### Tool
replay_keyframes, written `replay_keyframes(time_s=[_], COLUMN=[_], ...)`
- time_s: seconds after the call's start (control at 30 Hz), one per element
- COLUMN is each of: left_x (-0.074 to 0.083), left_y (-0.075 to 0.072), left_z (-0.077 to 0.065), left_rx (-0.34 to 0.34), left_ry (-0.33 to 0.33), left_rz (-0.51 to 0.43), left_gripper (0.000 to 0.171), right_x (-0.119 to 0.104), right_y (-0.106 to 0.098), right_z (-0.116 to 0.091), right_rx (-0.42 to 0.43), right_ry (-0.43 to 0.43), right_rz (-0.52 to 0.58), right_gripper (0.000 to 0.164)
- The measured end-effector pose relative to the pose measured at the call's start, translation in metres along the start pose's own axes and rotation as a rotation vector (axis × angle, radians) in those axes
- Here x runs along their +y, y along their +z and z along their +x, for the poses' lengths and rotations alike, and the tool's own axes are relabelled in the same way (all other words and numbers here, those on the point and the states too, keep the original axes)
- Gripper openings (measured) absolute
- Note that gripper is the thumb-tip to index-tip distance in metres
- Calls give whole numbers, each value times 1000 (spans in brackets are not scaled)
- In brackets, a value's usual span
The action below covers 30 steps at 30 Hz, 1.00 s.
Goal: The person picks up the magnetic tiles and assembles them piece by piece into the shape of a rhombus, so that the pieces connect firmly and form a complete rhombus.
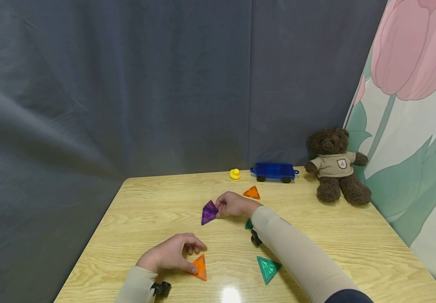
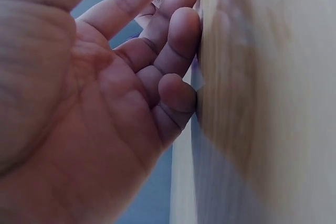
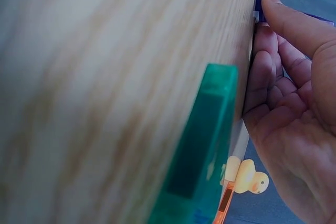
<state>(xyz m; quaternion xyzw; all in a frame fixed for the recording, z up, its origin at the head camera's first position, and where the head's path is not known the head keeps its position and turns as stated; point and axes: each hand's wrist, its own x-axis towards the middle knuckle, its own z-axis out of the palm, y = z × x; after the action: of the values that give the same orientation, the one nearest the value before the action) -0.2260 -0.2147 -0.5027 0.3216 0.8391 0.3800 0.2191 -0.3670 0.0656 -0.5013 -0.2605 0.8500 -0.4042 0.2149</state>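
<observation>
My right hand (image 1: 233,205) is at the middle of the table, thumb and fingers at the right edge of a see-through purple triangular magnetic tile (image 1: 208,215), pinching it. A second purple piece (image 1: 211,205) adjoins that tile; part of the pair hides behind the fingertips. Nearer the front, my left hand (image 1: 174,252) rests with its thumb on an orange triangular tile (image 1: 200,268). In the left wrist view its other fingers (image 2: 178,32) bend loosely, their tips at the tabletop.
A green triangular tile (image 1: 268,268) lies left of the right forearm, another green one (image 1: 249,224) partly under the wrist. Farther back are an orange tile (image 1: 252,192), a yellow rubber duck (image 1: 235,174), a blue wheeled cart (image 1: 274,171) and a teddy bear (image 1: 335,166).
</observation>
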Motion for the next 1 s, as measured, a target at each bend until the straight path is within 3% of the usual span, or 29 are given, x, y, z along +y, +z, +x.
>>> replay_keyframes(time_s=[0.27,0.4,0.53,0.73,1.0], left_x=[1,0,1,3,0], left_y=[2,1,1,0,0], left_z=[1,1,1,1,2], left_rx=[-19,-17,-15,8,83], left_ry=[-23,-3,-17,-58,-73], left_rz=[14,38,8,-15,33], left_gripper=[53,48,46,43,42], right_x=[0,0,0,1,1], right_y=[0,0,0,1,1], right_z=[0,-1,-1,-1,0], right_rx=[-5,-11,-17,-19,-18], right_ry=[5,5,6,8,10], right_rz=[8,16,22,25,18], right_gripper=[13,12,12,12,12])
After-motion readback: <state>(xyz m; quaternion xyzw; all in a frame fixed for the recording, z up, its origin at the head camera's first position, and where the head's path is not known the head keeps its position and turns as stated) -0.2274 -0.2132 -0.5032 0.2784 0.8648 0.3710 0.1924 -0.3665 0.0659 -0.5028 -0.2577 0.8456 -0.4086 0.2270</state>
